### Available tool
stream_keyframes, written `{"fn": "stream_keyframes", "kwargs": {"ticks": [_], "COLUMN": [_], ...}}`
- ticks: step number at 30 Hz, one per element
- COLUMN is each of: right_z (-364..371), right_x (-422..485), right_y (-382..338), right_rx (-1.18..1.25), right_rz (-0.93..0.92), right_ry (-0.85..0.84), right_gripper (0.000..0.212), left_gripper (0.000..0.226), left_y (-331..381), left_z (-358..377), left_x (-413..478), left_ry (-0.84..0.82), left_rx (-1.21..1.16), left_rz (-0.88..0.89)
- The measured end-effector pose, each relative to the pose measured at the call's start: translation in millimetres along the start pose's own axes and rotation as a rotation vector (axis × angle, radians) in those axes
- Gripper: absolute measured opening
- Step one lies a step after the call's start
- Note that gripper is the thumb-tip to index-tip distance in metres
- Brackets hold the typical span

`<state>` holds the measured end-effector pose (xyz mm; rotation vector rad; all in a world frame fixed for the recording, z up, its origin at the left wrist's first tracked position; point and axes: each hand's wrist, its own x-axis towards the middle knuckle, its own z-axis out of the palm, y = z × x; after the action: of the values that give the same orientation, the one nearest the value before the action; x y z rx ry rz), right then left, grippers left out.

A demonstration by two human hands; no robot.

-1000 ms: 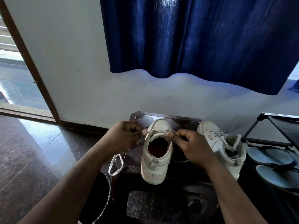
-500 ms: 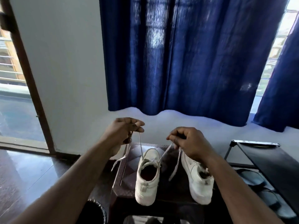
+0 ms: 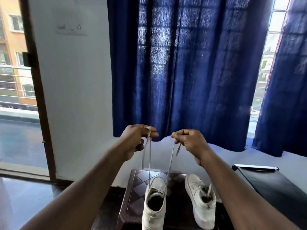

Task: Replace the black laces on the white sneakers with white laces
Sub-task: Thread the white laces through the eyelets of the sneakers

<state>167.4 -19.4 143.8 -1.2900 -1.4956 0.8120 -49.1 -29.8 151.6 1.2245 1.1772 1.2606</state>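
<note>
The left hand (image 3: 137, 140) pinches one end of the white lace (image 3: 150, 163) and the right hand (image 3: 191, 143) pinches the other, both raised and level (a loose tip dangles from each). Taut strands run down to a sneaker (image 3: 154, 208) below the hands, on a stool (image 3: 133, 188). A second sneaker (image 3: 201, 203) sits under the right wrist. A curtain (image 3: 182, 72) hangs beyond the hands.

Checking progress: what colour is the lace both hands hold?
White: the lace shows clearest in the head view.
</note>
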Motion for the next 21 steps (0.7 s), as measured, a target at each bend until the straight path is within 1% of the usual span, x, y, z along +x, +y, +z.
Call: {"fn": "stream_keyframes", "kwargs": {"ticks": [4,9,14,18,21], "right_z": [-8.7,-19.1,-30.6,-30.8,-29.6], "right_x": [5.2,14.2,19.0,18.8,18.6], "right_y": [-32.3,-65.5,-86.4,-93.6,-93.1], "right_rx": [0.132,0.197,0.255,0.3,0.293], "right_rz": [-0.028,-0.086,-0.106,-0.16,-0.218], "right_ry": [0.0,0.011,0.006,0.013,0.072], "right_gripper": [0.013,0.014,0.014,0.009,0.011], "left_gripper": [0.033,0.035,0.014,0.019,0.019], "left_y": [26.8,55.9,76.0,84.2,88.7], "left_z": [4.0,10.8,22.0,32.2,37.6], "left_x": [1.7,6.1,9.6,10.4,10.0], "left_ry": [-0.07,-0.12,-0.083,-0.001,0.027], "left_rx": [-0.05,0.035,0.066,0.092,0.098], "left_rz": [0.094,0.209,0.291,0.338,0.359]}}
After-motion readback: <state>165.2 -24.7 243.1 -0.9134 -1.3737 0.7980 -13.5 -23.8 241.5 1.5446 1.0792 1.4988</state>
